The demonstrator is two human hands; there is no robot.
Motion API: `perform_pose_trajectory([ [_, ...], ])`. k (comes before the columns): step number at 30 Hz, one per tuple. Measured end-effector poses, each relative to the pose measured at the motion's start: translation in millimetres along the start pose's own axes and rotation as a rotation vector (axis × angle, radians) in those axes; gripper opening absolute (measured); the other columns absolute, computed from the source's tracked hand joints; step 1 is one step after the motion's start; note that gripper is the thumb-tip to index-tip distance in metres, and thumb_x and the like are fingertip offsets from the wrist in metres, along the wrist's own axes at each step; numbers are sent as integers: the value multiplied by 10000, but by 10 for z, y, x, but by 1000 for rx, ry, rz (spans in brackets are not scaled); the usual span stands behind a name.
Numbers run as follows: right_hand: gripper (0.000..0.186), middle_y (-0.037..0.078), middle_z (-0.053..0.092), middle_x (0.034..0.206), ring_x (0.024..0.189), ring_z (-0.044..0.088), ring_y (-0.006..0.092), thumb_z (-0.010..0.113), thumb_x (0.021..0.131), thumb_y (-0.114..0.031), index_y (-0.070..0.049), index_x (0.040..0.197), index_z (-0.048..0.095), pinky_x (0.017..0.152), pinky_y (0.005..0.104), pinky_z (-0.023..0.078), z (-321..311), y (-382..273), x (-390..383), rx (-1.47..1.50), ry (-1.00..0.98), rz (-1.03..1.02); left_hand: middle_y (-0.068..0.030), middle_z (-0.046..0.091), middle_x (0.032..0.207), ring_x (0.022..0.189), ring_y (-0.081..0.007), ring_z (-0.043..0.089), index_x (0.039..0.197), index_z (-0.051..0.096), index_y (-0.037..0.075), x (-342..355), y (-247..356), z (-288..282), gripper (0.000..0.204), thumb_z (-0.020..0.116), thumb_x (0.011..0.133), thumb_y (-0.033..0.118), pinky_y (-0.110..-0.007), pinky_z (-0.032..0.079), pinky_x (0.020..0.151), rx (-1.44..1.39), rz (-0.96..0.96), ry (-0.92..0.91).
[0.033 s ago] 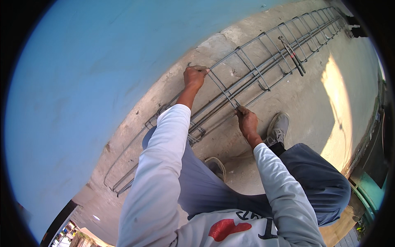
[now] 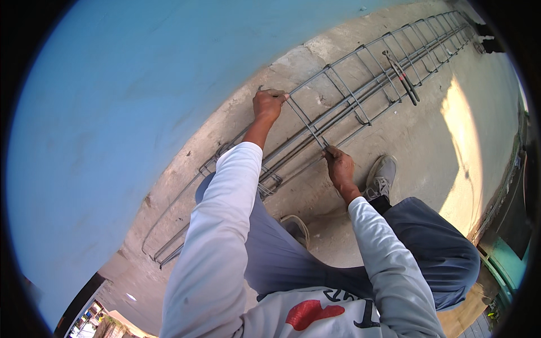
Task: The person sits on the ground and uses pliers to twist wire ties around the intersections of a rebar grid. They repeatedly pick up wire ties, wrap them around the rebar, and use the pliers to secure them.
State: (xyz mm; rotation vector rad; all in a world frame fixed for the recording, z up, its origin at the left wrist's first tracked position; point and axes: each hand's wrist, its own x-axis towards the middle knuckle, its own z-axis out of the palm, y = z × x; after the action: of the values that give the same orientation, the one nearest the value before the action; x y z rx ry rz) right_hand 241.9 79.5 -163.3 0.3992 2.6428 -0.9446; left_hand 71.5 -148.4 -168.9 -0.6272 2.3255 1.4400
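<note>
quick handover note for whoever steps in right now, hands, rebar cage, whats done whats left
Left hand: gripping the far top bar of the rebar cage, at a stirrup.
Right hand: pinching the near end of the same stirrup.
Cage lies on the concrete floor along the blue wall; a loose tool rests on it further along.
Done: many stirrups in place.
Left: cannot tell.

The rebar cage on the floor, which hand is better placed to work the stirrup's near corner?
Probably the right hand: it pinches the stirrup there. The left hand grips its far end.

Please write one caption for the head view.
Left hand and right hand grip a stirrup on a rebar cage.
</note>
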Motion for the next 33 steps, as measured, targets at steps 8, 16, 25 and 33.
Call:
perform_pose_trajectory([
  [8, 196, 178, 721, 935, 881, 687, 414, 673, 962, -300, -148, 1057, 752, 757, 473, 531, -13, 18, 33, -18, 39, -88, -107, 776, 936, 858, -215, 726, 977, 813, 75, 21, 11, -19, 236, 848, 830, 255, -349, 552, 811, 113, 121, 54],
  [16, 259, 186, 731, 935, 857, 698, 398, 676, 965, -325, -140, 1129, 754, 763, 443, 535, -95, 81, 114, 2, -90, -80, -101, 785, 1020, 980, -236, 735, 967, 820, 103, 85, 5, -8, 233, 862, 814, 274, -353, 554, 924, 40, -23, 12],
  [25, 254, -12, 572, 707, 593, 507, 105, 634, 996, -253, -42, 1095, 738, 534, 280, 433, -961, -77, 317, 275, -683, 258, -89, 782, 922, 810, -181, 717, 973, 817, 70, 130, -109, -17, 215, 854, 816, 212, -326, 558, 809, 14, 17, 70],
  [33, 189, -76, 347, 655, 535, 275, 46, 505, 1060, -141, -73, 1174, 640, 444, 219, 235, -1196, -240, 230, 937, -597, 391, -101, 791, 951, 819, -190, 741, 974, 814, 67, -27, 100, -37, 228, 867, 817, 223, -318, 581, 808, -21, -41, 6],
])
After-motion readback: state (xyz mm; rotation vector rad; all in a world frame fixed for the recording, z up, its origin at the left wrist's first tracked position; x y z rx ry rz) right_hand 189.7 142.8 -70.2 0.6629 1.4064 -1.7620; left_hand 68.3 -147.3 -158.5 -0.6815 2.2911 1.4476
